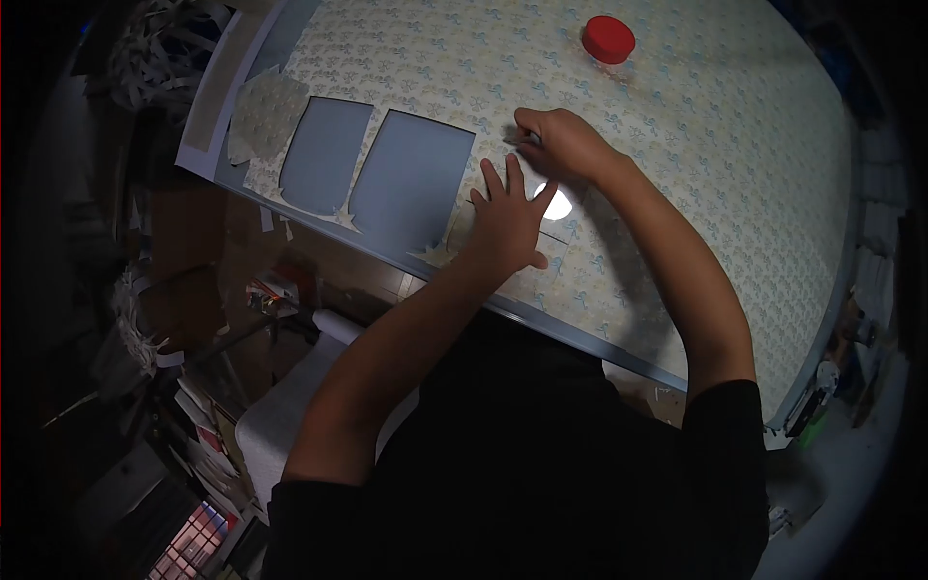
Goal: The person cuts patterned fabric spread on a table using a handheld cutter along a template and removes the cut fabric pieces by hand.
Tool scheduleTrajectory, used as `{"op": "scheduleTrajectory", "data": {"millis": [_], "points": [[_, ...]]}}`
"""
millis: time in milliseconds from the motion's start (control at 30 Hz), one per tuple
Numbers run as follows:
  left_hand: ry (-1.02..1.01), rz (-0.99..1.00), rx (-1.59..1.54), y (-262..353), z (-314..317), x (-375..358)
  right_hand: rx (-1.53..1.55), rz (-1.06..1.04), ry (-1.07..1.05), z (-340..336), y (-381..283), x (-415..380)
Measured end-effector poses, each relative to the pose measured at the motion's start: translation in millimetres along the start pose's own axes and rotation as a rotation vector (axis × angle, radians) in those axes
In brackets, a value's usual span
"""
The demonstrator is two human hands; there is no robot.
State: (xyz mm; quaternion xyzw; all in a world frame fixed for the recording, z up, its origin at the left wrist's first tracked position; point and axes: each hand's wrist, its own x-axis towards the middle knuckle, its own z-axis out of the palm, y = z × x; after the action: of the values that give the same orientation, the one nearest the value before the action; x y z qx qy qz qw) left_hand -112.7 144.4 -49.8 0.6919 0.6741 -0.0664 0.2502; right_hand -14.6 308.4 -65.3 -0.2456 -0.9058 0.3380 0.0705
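My left hand [505,220] lies flat with its fingers spread, pressing on a clear glossy sheet [555,205] that throws back a bright spot of light. Under it is patterned paper [677,164], cream with small blue and yellow motifs, spread over the table. Just beyond the left fingertips, my right hand [565,145] is closed, and a small thin grey tip pokes out from its fingers; what it belongs to I cannot tell. To the left of my hands, two pieces have been cut out of the paper, leaving a larger opening [414,174] and a smaller opening [327,153] showing grey-blue surface.
A red round lid [609,40] tops a jar at the far side of the paper. Patterned offcuts [266,116] lie at the left end. Along the near side runs the table edge [590,346]. White paper strips [164,53] are heaped beyond the left end.
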Motion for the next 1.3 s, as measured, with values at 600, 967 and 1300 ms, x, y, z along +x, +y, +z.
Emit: {"op": "scheduleTrajectory", "data": {"millis": [600,967,1300], "points": [[-0.034,0.028,0.023,-5.4,-2.8,1.9,0.205,0.224,0.079,21.3,-15.6,-0.6],[0.119,0.025,0.058,-13.4,20.4,-2.5,0.548,0.456,0.684,3.3,-11.8,-96.7],[0.18,-0.124,-0.003,-9.9,26.4,-20.1,0.367,0.216,-0.108,33.3,-74.7,-191.0]]}}
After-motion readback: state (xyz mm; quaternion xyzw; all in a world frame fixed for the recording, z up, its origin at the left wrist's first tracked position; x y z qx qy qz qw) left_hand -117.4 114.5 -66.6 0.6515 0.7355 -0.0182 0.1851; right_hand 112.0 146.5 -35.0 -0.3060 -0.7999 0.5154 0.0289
